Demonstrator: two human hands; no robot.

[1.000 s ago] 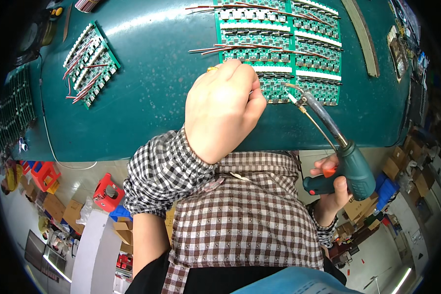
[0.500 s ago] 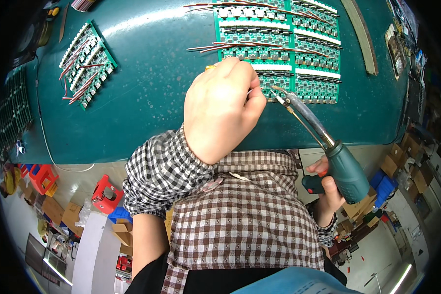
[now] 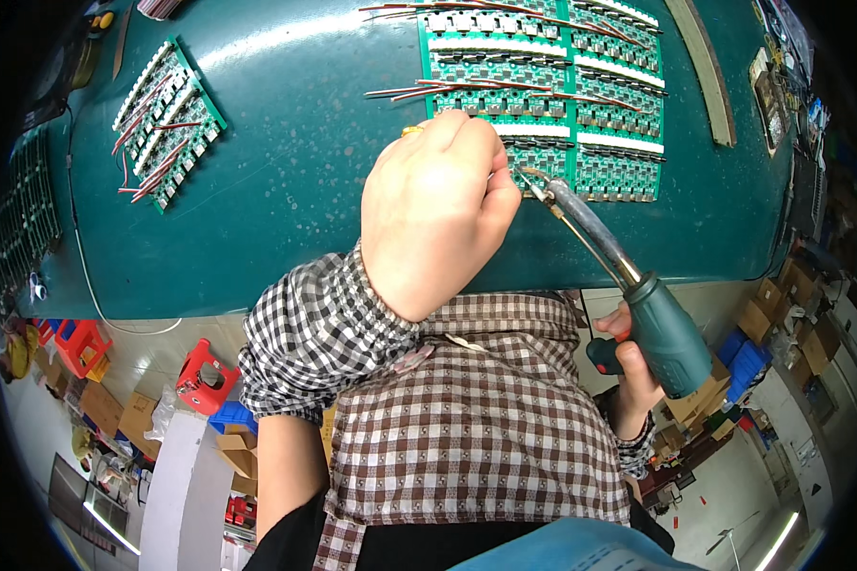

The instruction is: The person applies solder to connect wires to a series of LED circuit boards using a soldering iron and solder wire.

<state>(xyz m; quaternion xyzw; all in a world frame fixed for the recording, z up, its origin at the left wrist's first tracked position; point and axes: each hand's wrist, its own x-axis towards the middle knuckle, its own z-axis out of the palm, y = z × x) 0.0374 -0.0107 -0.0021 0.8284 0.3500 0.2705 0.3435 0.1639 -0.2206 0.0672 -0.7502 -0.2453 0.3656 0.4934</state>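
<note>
My right hand [image 3: 635, 381] grips a dark green soldering gun [image 3: 668, 333] with a red trigger. Its metal barrel points up and left, with a thin solder-feed tube alongside. The tip [image 3: 528, 173] is at the near row of a panel of green circuit boards [image 3: 619, 176], close to my left fingertips. My left hand [image 3: 438, 195] is closed in a pinch over the panel's near left corner. It covers whatever is between thumb and fingers, as well as the boards beneath. Red, black and white wires [image 3: 476, 86] lie across the panel's farther rows.
A smaller board panel [image 3: 169, 124] with wires lies on the green tabletop [image 3: 286, 190] at the left. A long flat strip [image 3: 705, 71] lies right of the main panel. Below the table edge stand red stools [image 3: 207, 378] and cardboard boxes [image 3: 138, 423].
The soldering gun has shifted slightly left, bringing its tip nearer my left fingertips. My left hand keeps its pinch, almost in the same place.
</note>
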